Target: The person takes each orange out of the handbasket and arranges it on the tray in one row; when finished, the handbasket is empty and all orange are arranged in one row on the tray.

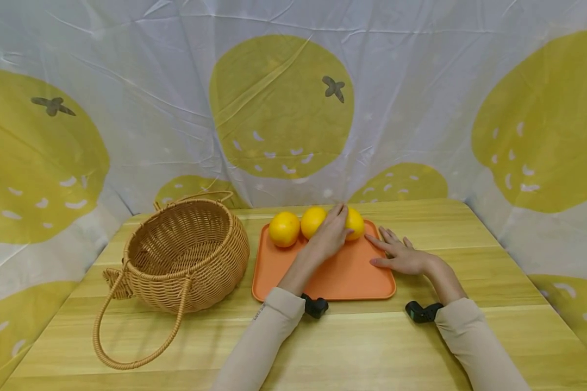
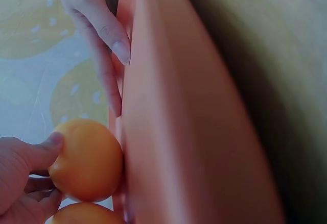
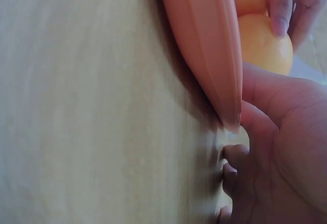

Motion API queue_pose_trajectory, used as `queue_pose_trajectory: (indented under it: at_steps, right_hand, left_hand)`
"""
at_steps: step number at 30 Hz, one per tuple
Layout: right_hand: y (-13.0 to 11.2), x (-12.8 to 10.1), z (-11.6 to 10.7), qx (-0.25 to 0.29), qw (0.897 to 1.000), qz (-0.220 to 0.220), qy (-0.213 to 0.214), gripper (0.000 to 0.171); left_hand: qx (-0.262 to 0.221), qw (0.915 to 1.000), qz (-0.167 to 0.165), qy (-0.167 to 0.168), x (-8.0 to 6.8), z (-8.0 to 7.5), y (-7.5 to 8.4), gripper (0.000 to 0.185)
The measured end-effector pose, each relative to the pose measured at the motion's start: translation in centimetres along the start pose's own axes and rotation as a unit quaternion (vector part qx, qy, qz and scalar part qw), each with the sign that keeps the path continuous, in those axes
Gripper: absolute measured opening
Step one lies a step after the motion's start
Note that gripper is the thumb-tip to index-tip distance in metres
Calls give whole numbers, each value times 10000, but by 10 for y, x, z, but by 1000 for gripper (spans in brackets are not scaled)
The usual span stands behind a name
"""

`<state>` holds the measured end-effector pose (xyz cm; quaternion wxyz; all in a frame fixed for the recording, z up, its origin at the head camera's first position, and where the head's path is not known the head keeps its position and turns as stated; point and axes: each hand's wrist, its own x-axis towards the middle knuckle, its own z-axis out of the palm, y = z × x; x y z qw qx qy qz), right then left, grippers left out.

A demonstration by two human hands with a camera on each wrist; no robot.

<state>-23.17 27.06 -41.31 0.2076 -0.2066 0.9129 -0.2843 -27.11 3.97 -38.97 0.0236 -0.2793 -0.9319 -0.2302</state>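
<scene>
Two beige sleeves come in from the near edge of the wooden table [image 1: 323, 347], each with a small black camera strapped at the wrist. From where I stand, the left hand [image 1: 329, 234] reaches forward across the orange tray [image 1: 332, 277] to the fruit lined up along its far side, and its fingers curl over the rightmost orange [image 1: 356, 223]; in the left wrist view the thumb presses against that orange's [image 2: 89, 160] skin and the other fingers wrap under it, so the hand is gripping it. That orange sits on the tray at the far right corner, just beside the middle orange [image 1: 312, 220], with the left orange [image 1: 284, 228] touching or nearly touching the middle one on the other side. The right hand [image 1: 401, 255] lies flat and relaxed, fingers straight and spread, at the tray's right rim; its fingertips [image 1: 372, 238] reach onto the tray surface while the palm rests on the table. In the right wrist view the tray's edge [image 3: 209, 55] runs just above the base of that hand [image 3: 276, 147]. Off to the left, near the tray but apart from it, stands a round wicker basket [image 1: 188, 252], its long loop handle [image 1: 127, 347] folded down onto the table toward the near side. A white cloth printed with large yellow fruit [image 1: 281, 106] hangs behind and around the table.
</scene>
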Motion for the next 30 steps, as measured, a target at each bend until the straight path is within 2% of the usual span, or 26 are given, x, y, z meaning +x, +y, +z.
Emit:
queue_pose_trajectory:
  at_steps: [9, 16, 25, 30]
  right_hand:
    - [2, 3, 1, -4, 10000, 6, -29, 81]
    - [2, 4, 0, 12, 10000, 11, -54, 82]
    - [6, -1, -8, 242, 9997, -35, 79, 78]
    - [2, -7, -18, 645, 9978, 77, 101, 77]
  left_hand:
    - [135, 9998, -104, 42, -1, -2, 1, 65]
    - [-11, 9996, -209, -168, -7, -13, 0, 67]
    - [-572, 9982, -17, 191, -27, -43, -18, 65]
    - [-473, 9981, -132, 361, -47, -57, -30, 62]
